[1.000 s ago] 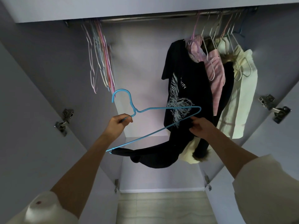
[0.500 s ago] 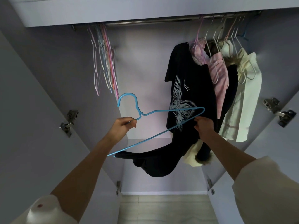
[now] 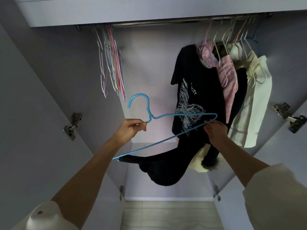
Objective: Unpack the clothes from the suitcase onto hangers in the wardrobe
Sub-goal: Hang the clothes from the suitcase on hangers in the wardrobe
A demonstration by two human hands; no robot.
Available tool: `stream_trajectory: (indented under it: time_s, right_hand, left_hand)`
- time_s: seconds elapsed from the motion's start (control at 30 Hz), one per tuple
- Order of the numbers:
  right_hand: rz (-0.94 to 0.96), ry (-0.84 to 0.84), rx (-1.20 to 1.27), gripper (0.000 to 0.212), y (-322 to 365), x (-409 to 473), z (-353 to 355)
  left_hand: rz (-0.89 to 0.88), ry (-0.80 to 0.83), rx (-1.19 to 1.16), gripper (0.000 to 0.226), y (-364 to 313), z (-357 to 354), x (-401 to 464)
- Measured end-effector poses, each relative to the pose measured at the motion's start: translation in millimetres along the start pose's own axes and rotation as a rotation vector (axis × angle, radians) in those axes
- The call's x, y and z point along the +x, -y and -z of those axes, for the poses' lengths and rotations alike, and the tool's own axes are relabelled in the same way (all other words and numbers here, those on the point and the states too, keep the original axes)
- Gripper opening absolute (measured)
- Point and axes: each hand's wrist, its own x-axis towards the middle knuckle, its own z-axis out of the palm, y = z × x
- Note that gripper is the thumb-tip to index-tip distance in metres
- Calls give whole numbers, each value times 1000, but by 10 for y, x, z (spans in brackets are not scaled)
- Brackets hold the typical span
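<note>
Wardrobe: pale lilac interior [image 3: 149,67], both doors swung open, metal rail [image 3: 166,23] across the top, pale tiled floor [image 3: 166,213] below.
Blue hanger: thin wire hanger [image 3: 166,115], held in front of the opening, tilted, hook up and left, well below the rail.
Dark garment: soft black fabric [image 3: 162,166] draped from the hanger's lower end, sagging in a loose loop; which garment it is cannot be told.
Handling: hanger judged light and springy, liable to flex; fabric judged limp and light, liable to slide off the sloped wire.
Grip points: neck below the hook for carrying; wire corner for feeding fabric.
Left hand: left hand [image 3: 129,130] pinches the neck, fingers curled.
Right hand: right hand [image 3: 216,130] pinches at the right corner, on wire or cloth cannot be told.
Hung clothes: black printed T-shirt [image 3: 196,97], pink top [image 3: 229,77], cream garment [image 3: 254,105], crowded at the rail's right end.
Spare hangers: 1 bunch [image 3: 109,63] at the left end.
</note>
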Motion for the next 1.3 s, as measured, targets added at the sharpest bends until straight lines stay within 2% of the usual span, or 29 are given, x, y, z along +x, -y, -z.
stream_trajectory:
  time_s: [0.07, 0.17, 0.3, 0.47, 0.73, 0.93, 1.07, 1.13, 1.2, 1.3]
  right_hand:
    - [-29, 14, -77, 27, 20, -13, -15]
    - [-19, 52, -203, 21, 28, -44, -42]
    - [-118, 138, -189, 24, 75, -92, -65]
    - [-146, 164, -71, 35, 47, -120, -93]
    - [-55, 98, -64, 23, 1, -61, -124]
    - [16, 49, -156, 31, -30, -70, -36]
    - [0, 36, -36, 28, -21, -103, -77]
    - [36, 54, -52, 29, -9, -100, -107]
    - [96, 95, -189, 28, 2, -105, -117]
    - [131, 152, -395, 39, -10, -83, -68]
  left_hand:
    - [-17, -33, 32, 17, 27, 8, 23]
    - [-50, -168, 123, 16, 135, 21, 87]
    - [-101, -312, 250, 20, 210, 8, 97]
    - [-166, -209, 237, 19, 202, 26, 76]
    - [-100, -47, 104, 31, 158, 4, 41]
    - [-45, -21, -7, 22, 60, 2, -24]
    - [-20, 5, -47, 29, 35, 2, -30]
    - [-21, -14, -53, 26, 19, -8, -15]
    - [-15, -83, -69, 23, 7, -13, 3]
    - [2, -185, -87, 19, 37, -24, 34]
